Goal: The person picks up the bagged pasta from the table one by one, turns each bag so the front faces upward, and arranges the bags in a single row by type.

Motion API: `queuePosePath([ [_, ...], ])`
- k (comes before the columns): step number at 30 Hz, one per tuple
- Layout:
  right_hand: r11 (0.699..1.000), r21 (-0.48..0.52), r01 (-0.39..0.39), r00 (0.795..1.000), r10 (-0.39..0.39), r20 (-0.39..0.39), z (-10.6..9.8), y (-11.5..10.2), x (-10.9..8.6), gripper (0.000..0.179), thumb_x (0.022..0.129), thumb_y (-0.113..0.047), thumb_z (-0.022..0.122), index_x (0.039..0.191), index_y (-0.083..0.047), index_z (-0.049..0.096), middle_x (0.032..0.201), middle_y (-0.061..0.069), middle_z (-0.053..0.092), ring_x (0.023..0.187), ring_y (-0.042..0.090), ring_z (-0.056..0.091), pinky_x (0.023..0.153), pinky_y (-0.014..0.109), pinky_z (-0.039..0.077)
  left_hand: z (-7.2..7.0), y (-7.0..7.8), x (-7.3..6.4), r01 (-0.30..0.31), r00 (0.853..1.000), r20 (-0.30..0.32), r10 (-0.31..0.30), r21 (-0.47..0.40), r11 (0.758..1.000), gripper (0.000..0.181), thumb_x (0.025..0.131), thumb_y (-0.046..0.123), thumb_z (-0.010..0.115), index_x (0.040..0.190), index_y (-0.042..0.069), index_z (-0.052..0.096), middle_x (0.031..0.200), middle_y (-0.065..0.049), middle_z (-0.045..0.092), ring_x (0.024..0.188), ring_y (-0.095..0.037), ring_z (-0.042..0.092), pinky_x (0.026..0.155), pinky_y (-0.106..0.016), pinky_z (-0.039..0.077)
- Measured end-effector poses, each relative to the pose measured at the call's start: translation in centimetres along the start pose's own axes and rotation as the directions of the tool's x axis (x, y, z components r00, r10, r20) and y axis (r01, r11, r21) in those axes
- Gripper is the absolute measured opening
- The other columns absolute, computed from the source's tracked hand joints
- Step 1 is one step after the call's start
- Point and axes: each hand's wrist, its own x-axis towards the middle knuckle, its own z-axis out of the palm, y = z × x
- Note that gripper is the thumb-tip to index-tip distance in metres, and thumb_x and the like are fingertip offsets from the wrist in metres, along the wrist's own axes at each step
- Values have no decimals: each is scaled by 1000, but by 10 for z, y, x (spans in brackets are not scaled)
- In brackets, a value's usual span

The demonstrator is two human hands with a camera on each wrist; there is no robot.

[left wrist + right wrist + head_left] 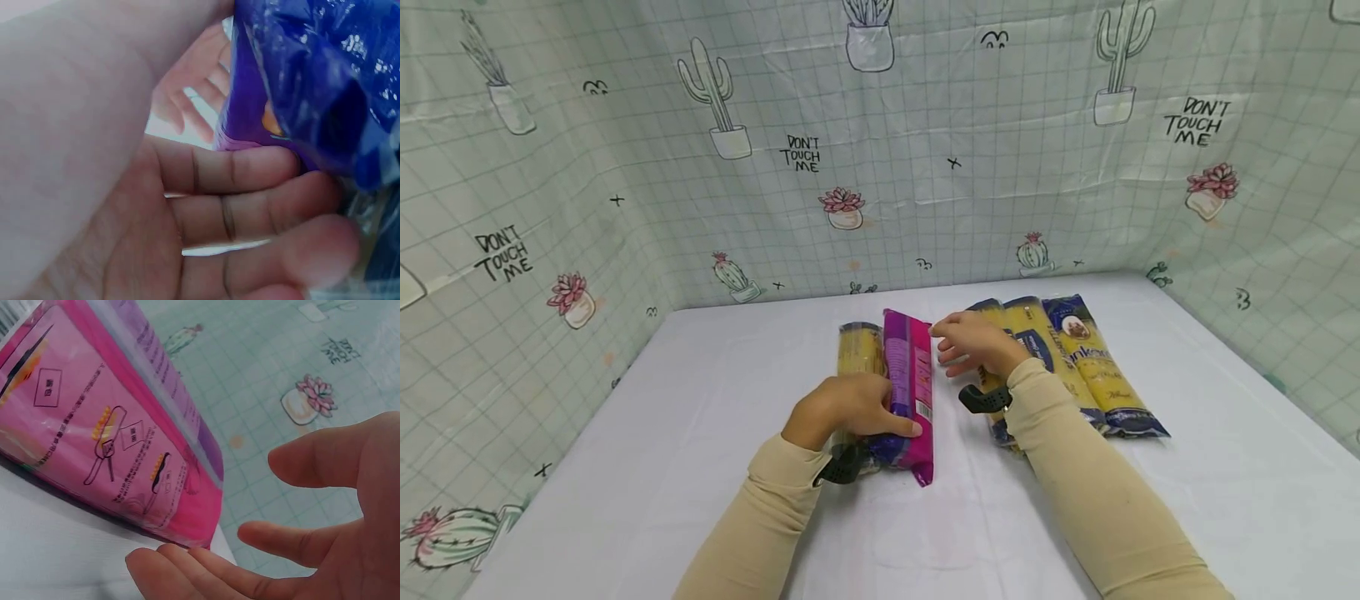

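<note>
A shiny pink and purple packet [919,367] lies in the middle of the table, pressed against a yellow pasta packet [861,350] on its left. My left hand [850,406] holds the pink and purple packet by its lower half, thumb across the top; its fingers are hidden in the head view. The left wrist view shows those fingers [250,215] against the packet's blue wrapping [312,81]. Just right of the packet's far end is my right hand [973,340], its fingers spread and holding nothing. In the right wrist view, its fingertips are close to the pink printed side [106,425].
Several yellow and blue pasta packets [1093,358] lie side by side at the right, partly under my right forearm. A white cloth [722,400] covers the table. Behind it hangs a checked curtain [910,225] with cactus drawings.
</note>
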Motion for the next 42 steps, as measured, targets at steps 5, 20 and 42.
queuePosePath([
  [5, 1000, 16, -19, 1000, 19, -2, 7, 0, 2, 55, 102, -34, 56, 145, -2, 44, 130, 24, 55, 113, 36, 60, 73, 40, 60, 0, 5, -3, 12, 1000, -9, -12, 30, 999, 56, 73, 71, 75, 84, 17, 66, 73, 3, 64, 70, -14, 58, 62, -31, 49],
  [20, 1000, 17, 17, 1000, -17, 14, 27, 0, 1, 47, 102, -26, 55, 140, 1, 48, 127, 20, 54, 114, 32, 53, 72, 40, 60, -2, 10, -5, -18, 1000, 2, 18, -27, 999, 48, 76, 55, 81, 94, 14, 62, 79, 2, 63, 74, -14, 60, 68, -31, 50],
  [42, 974, -212, 84, 991, -103, -84, 43, 1, -1, 56, 99, -31, 61, 140, 5, 49, 136, 24, 52, 111, 31, 57, 71, 37, 59, 1, 11, 2, -125, 991, -51, 123, -43, 991, 30, 85, 40, 78, 88, 15, 60, 75, 3, 57, 71, -14, 52, 64, -31, 44],
])
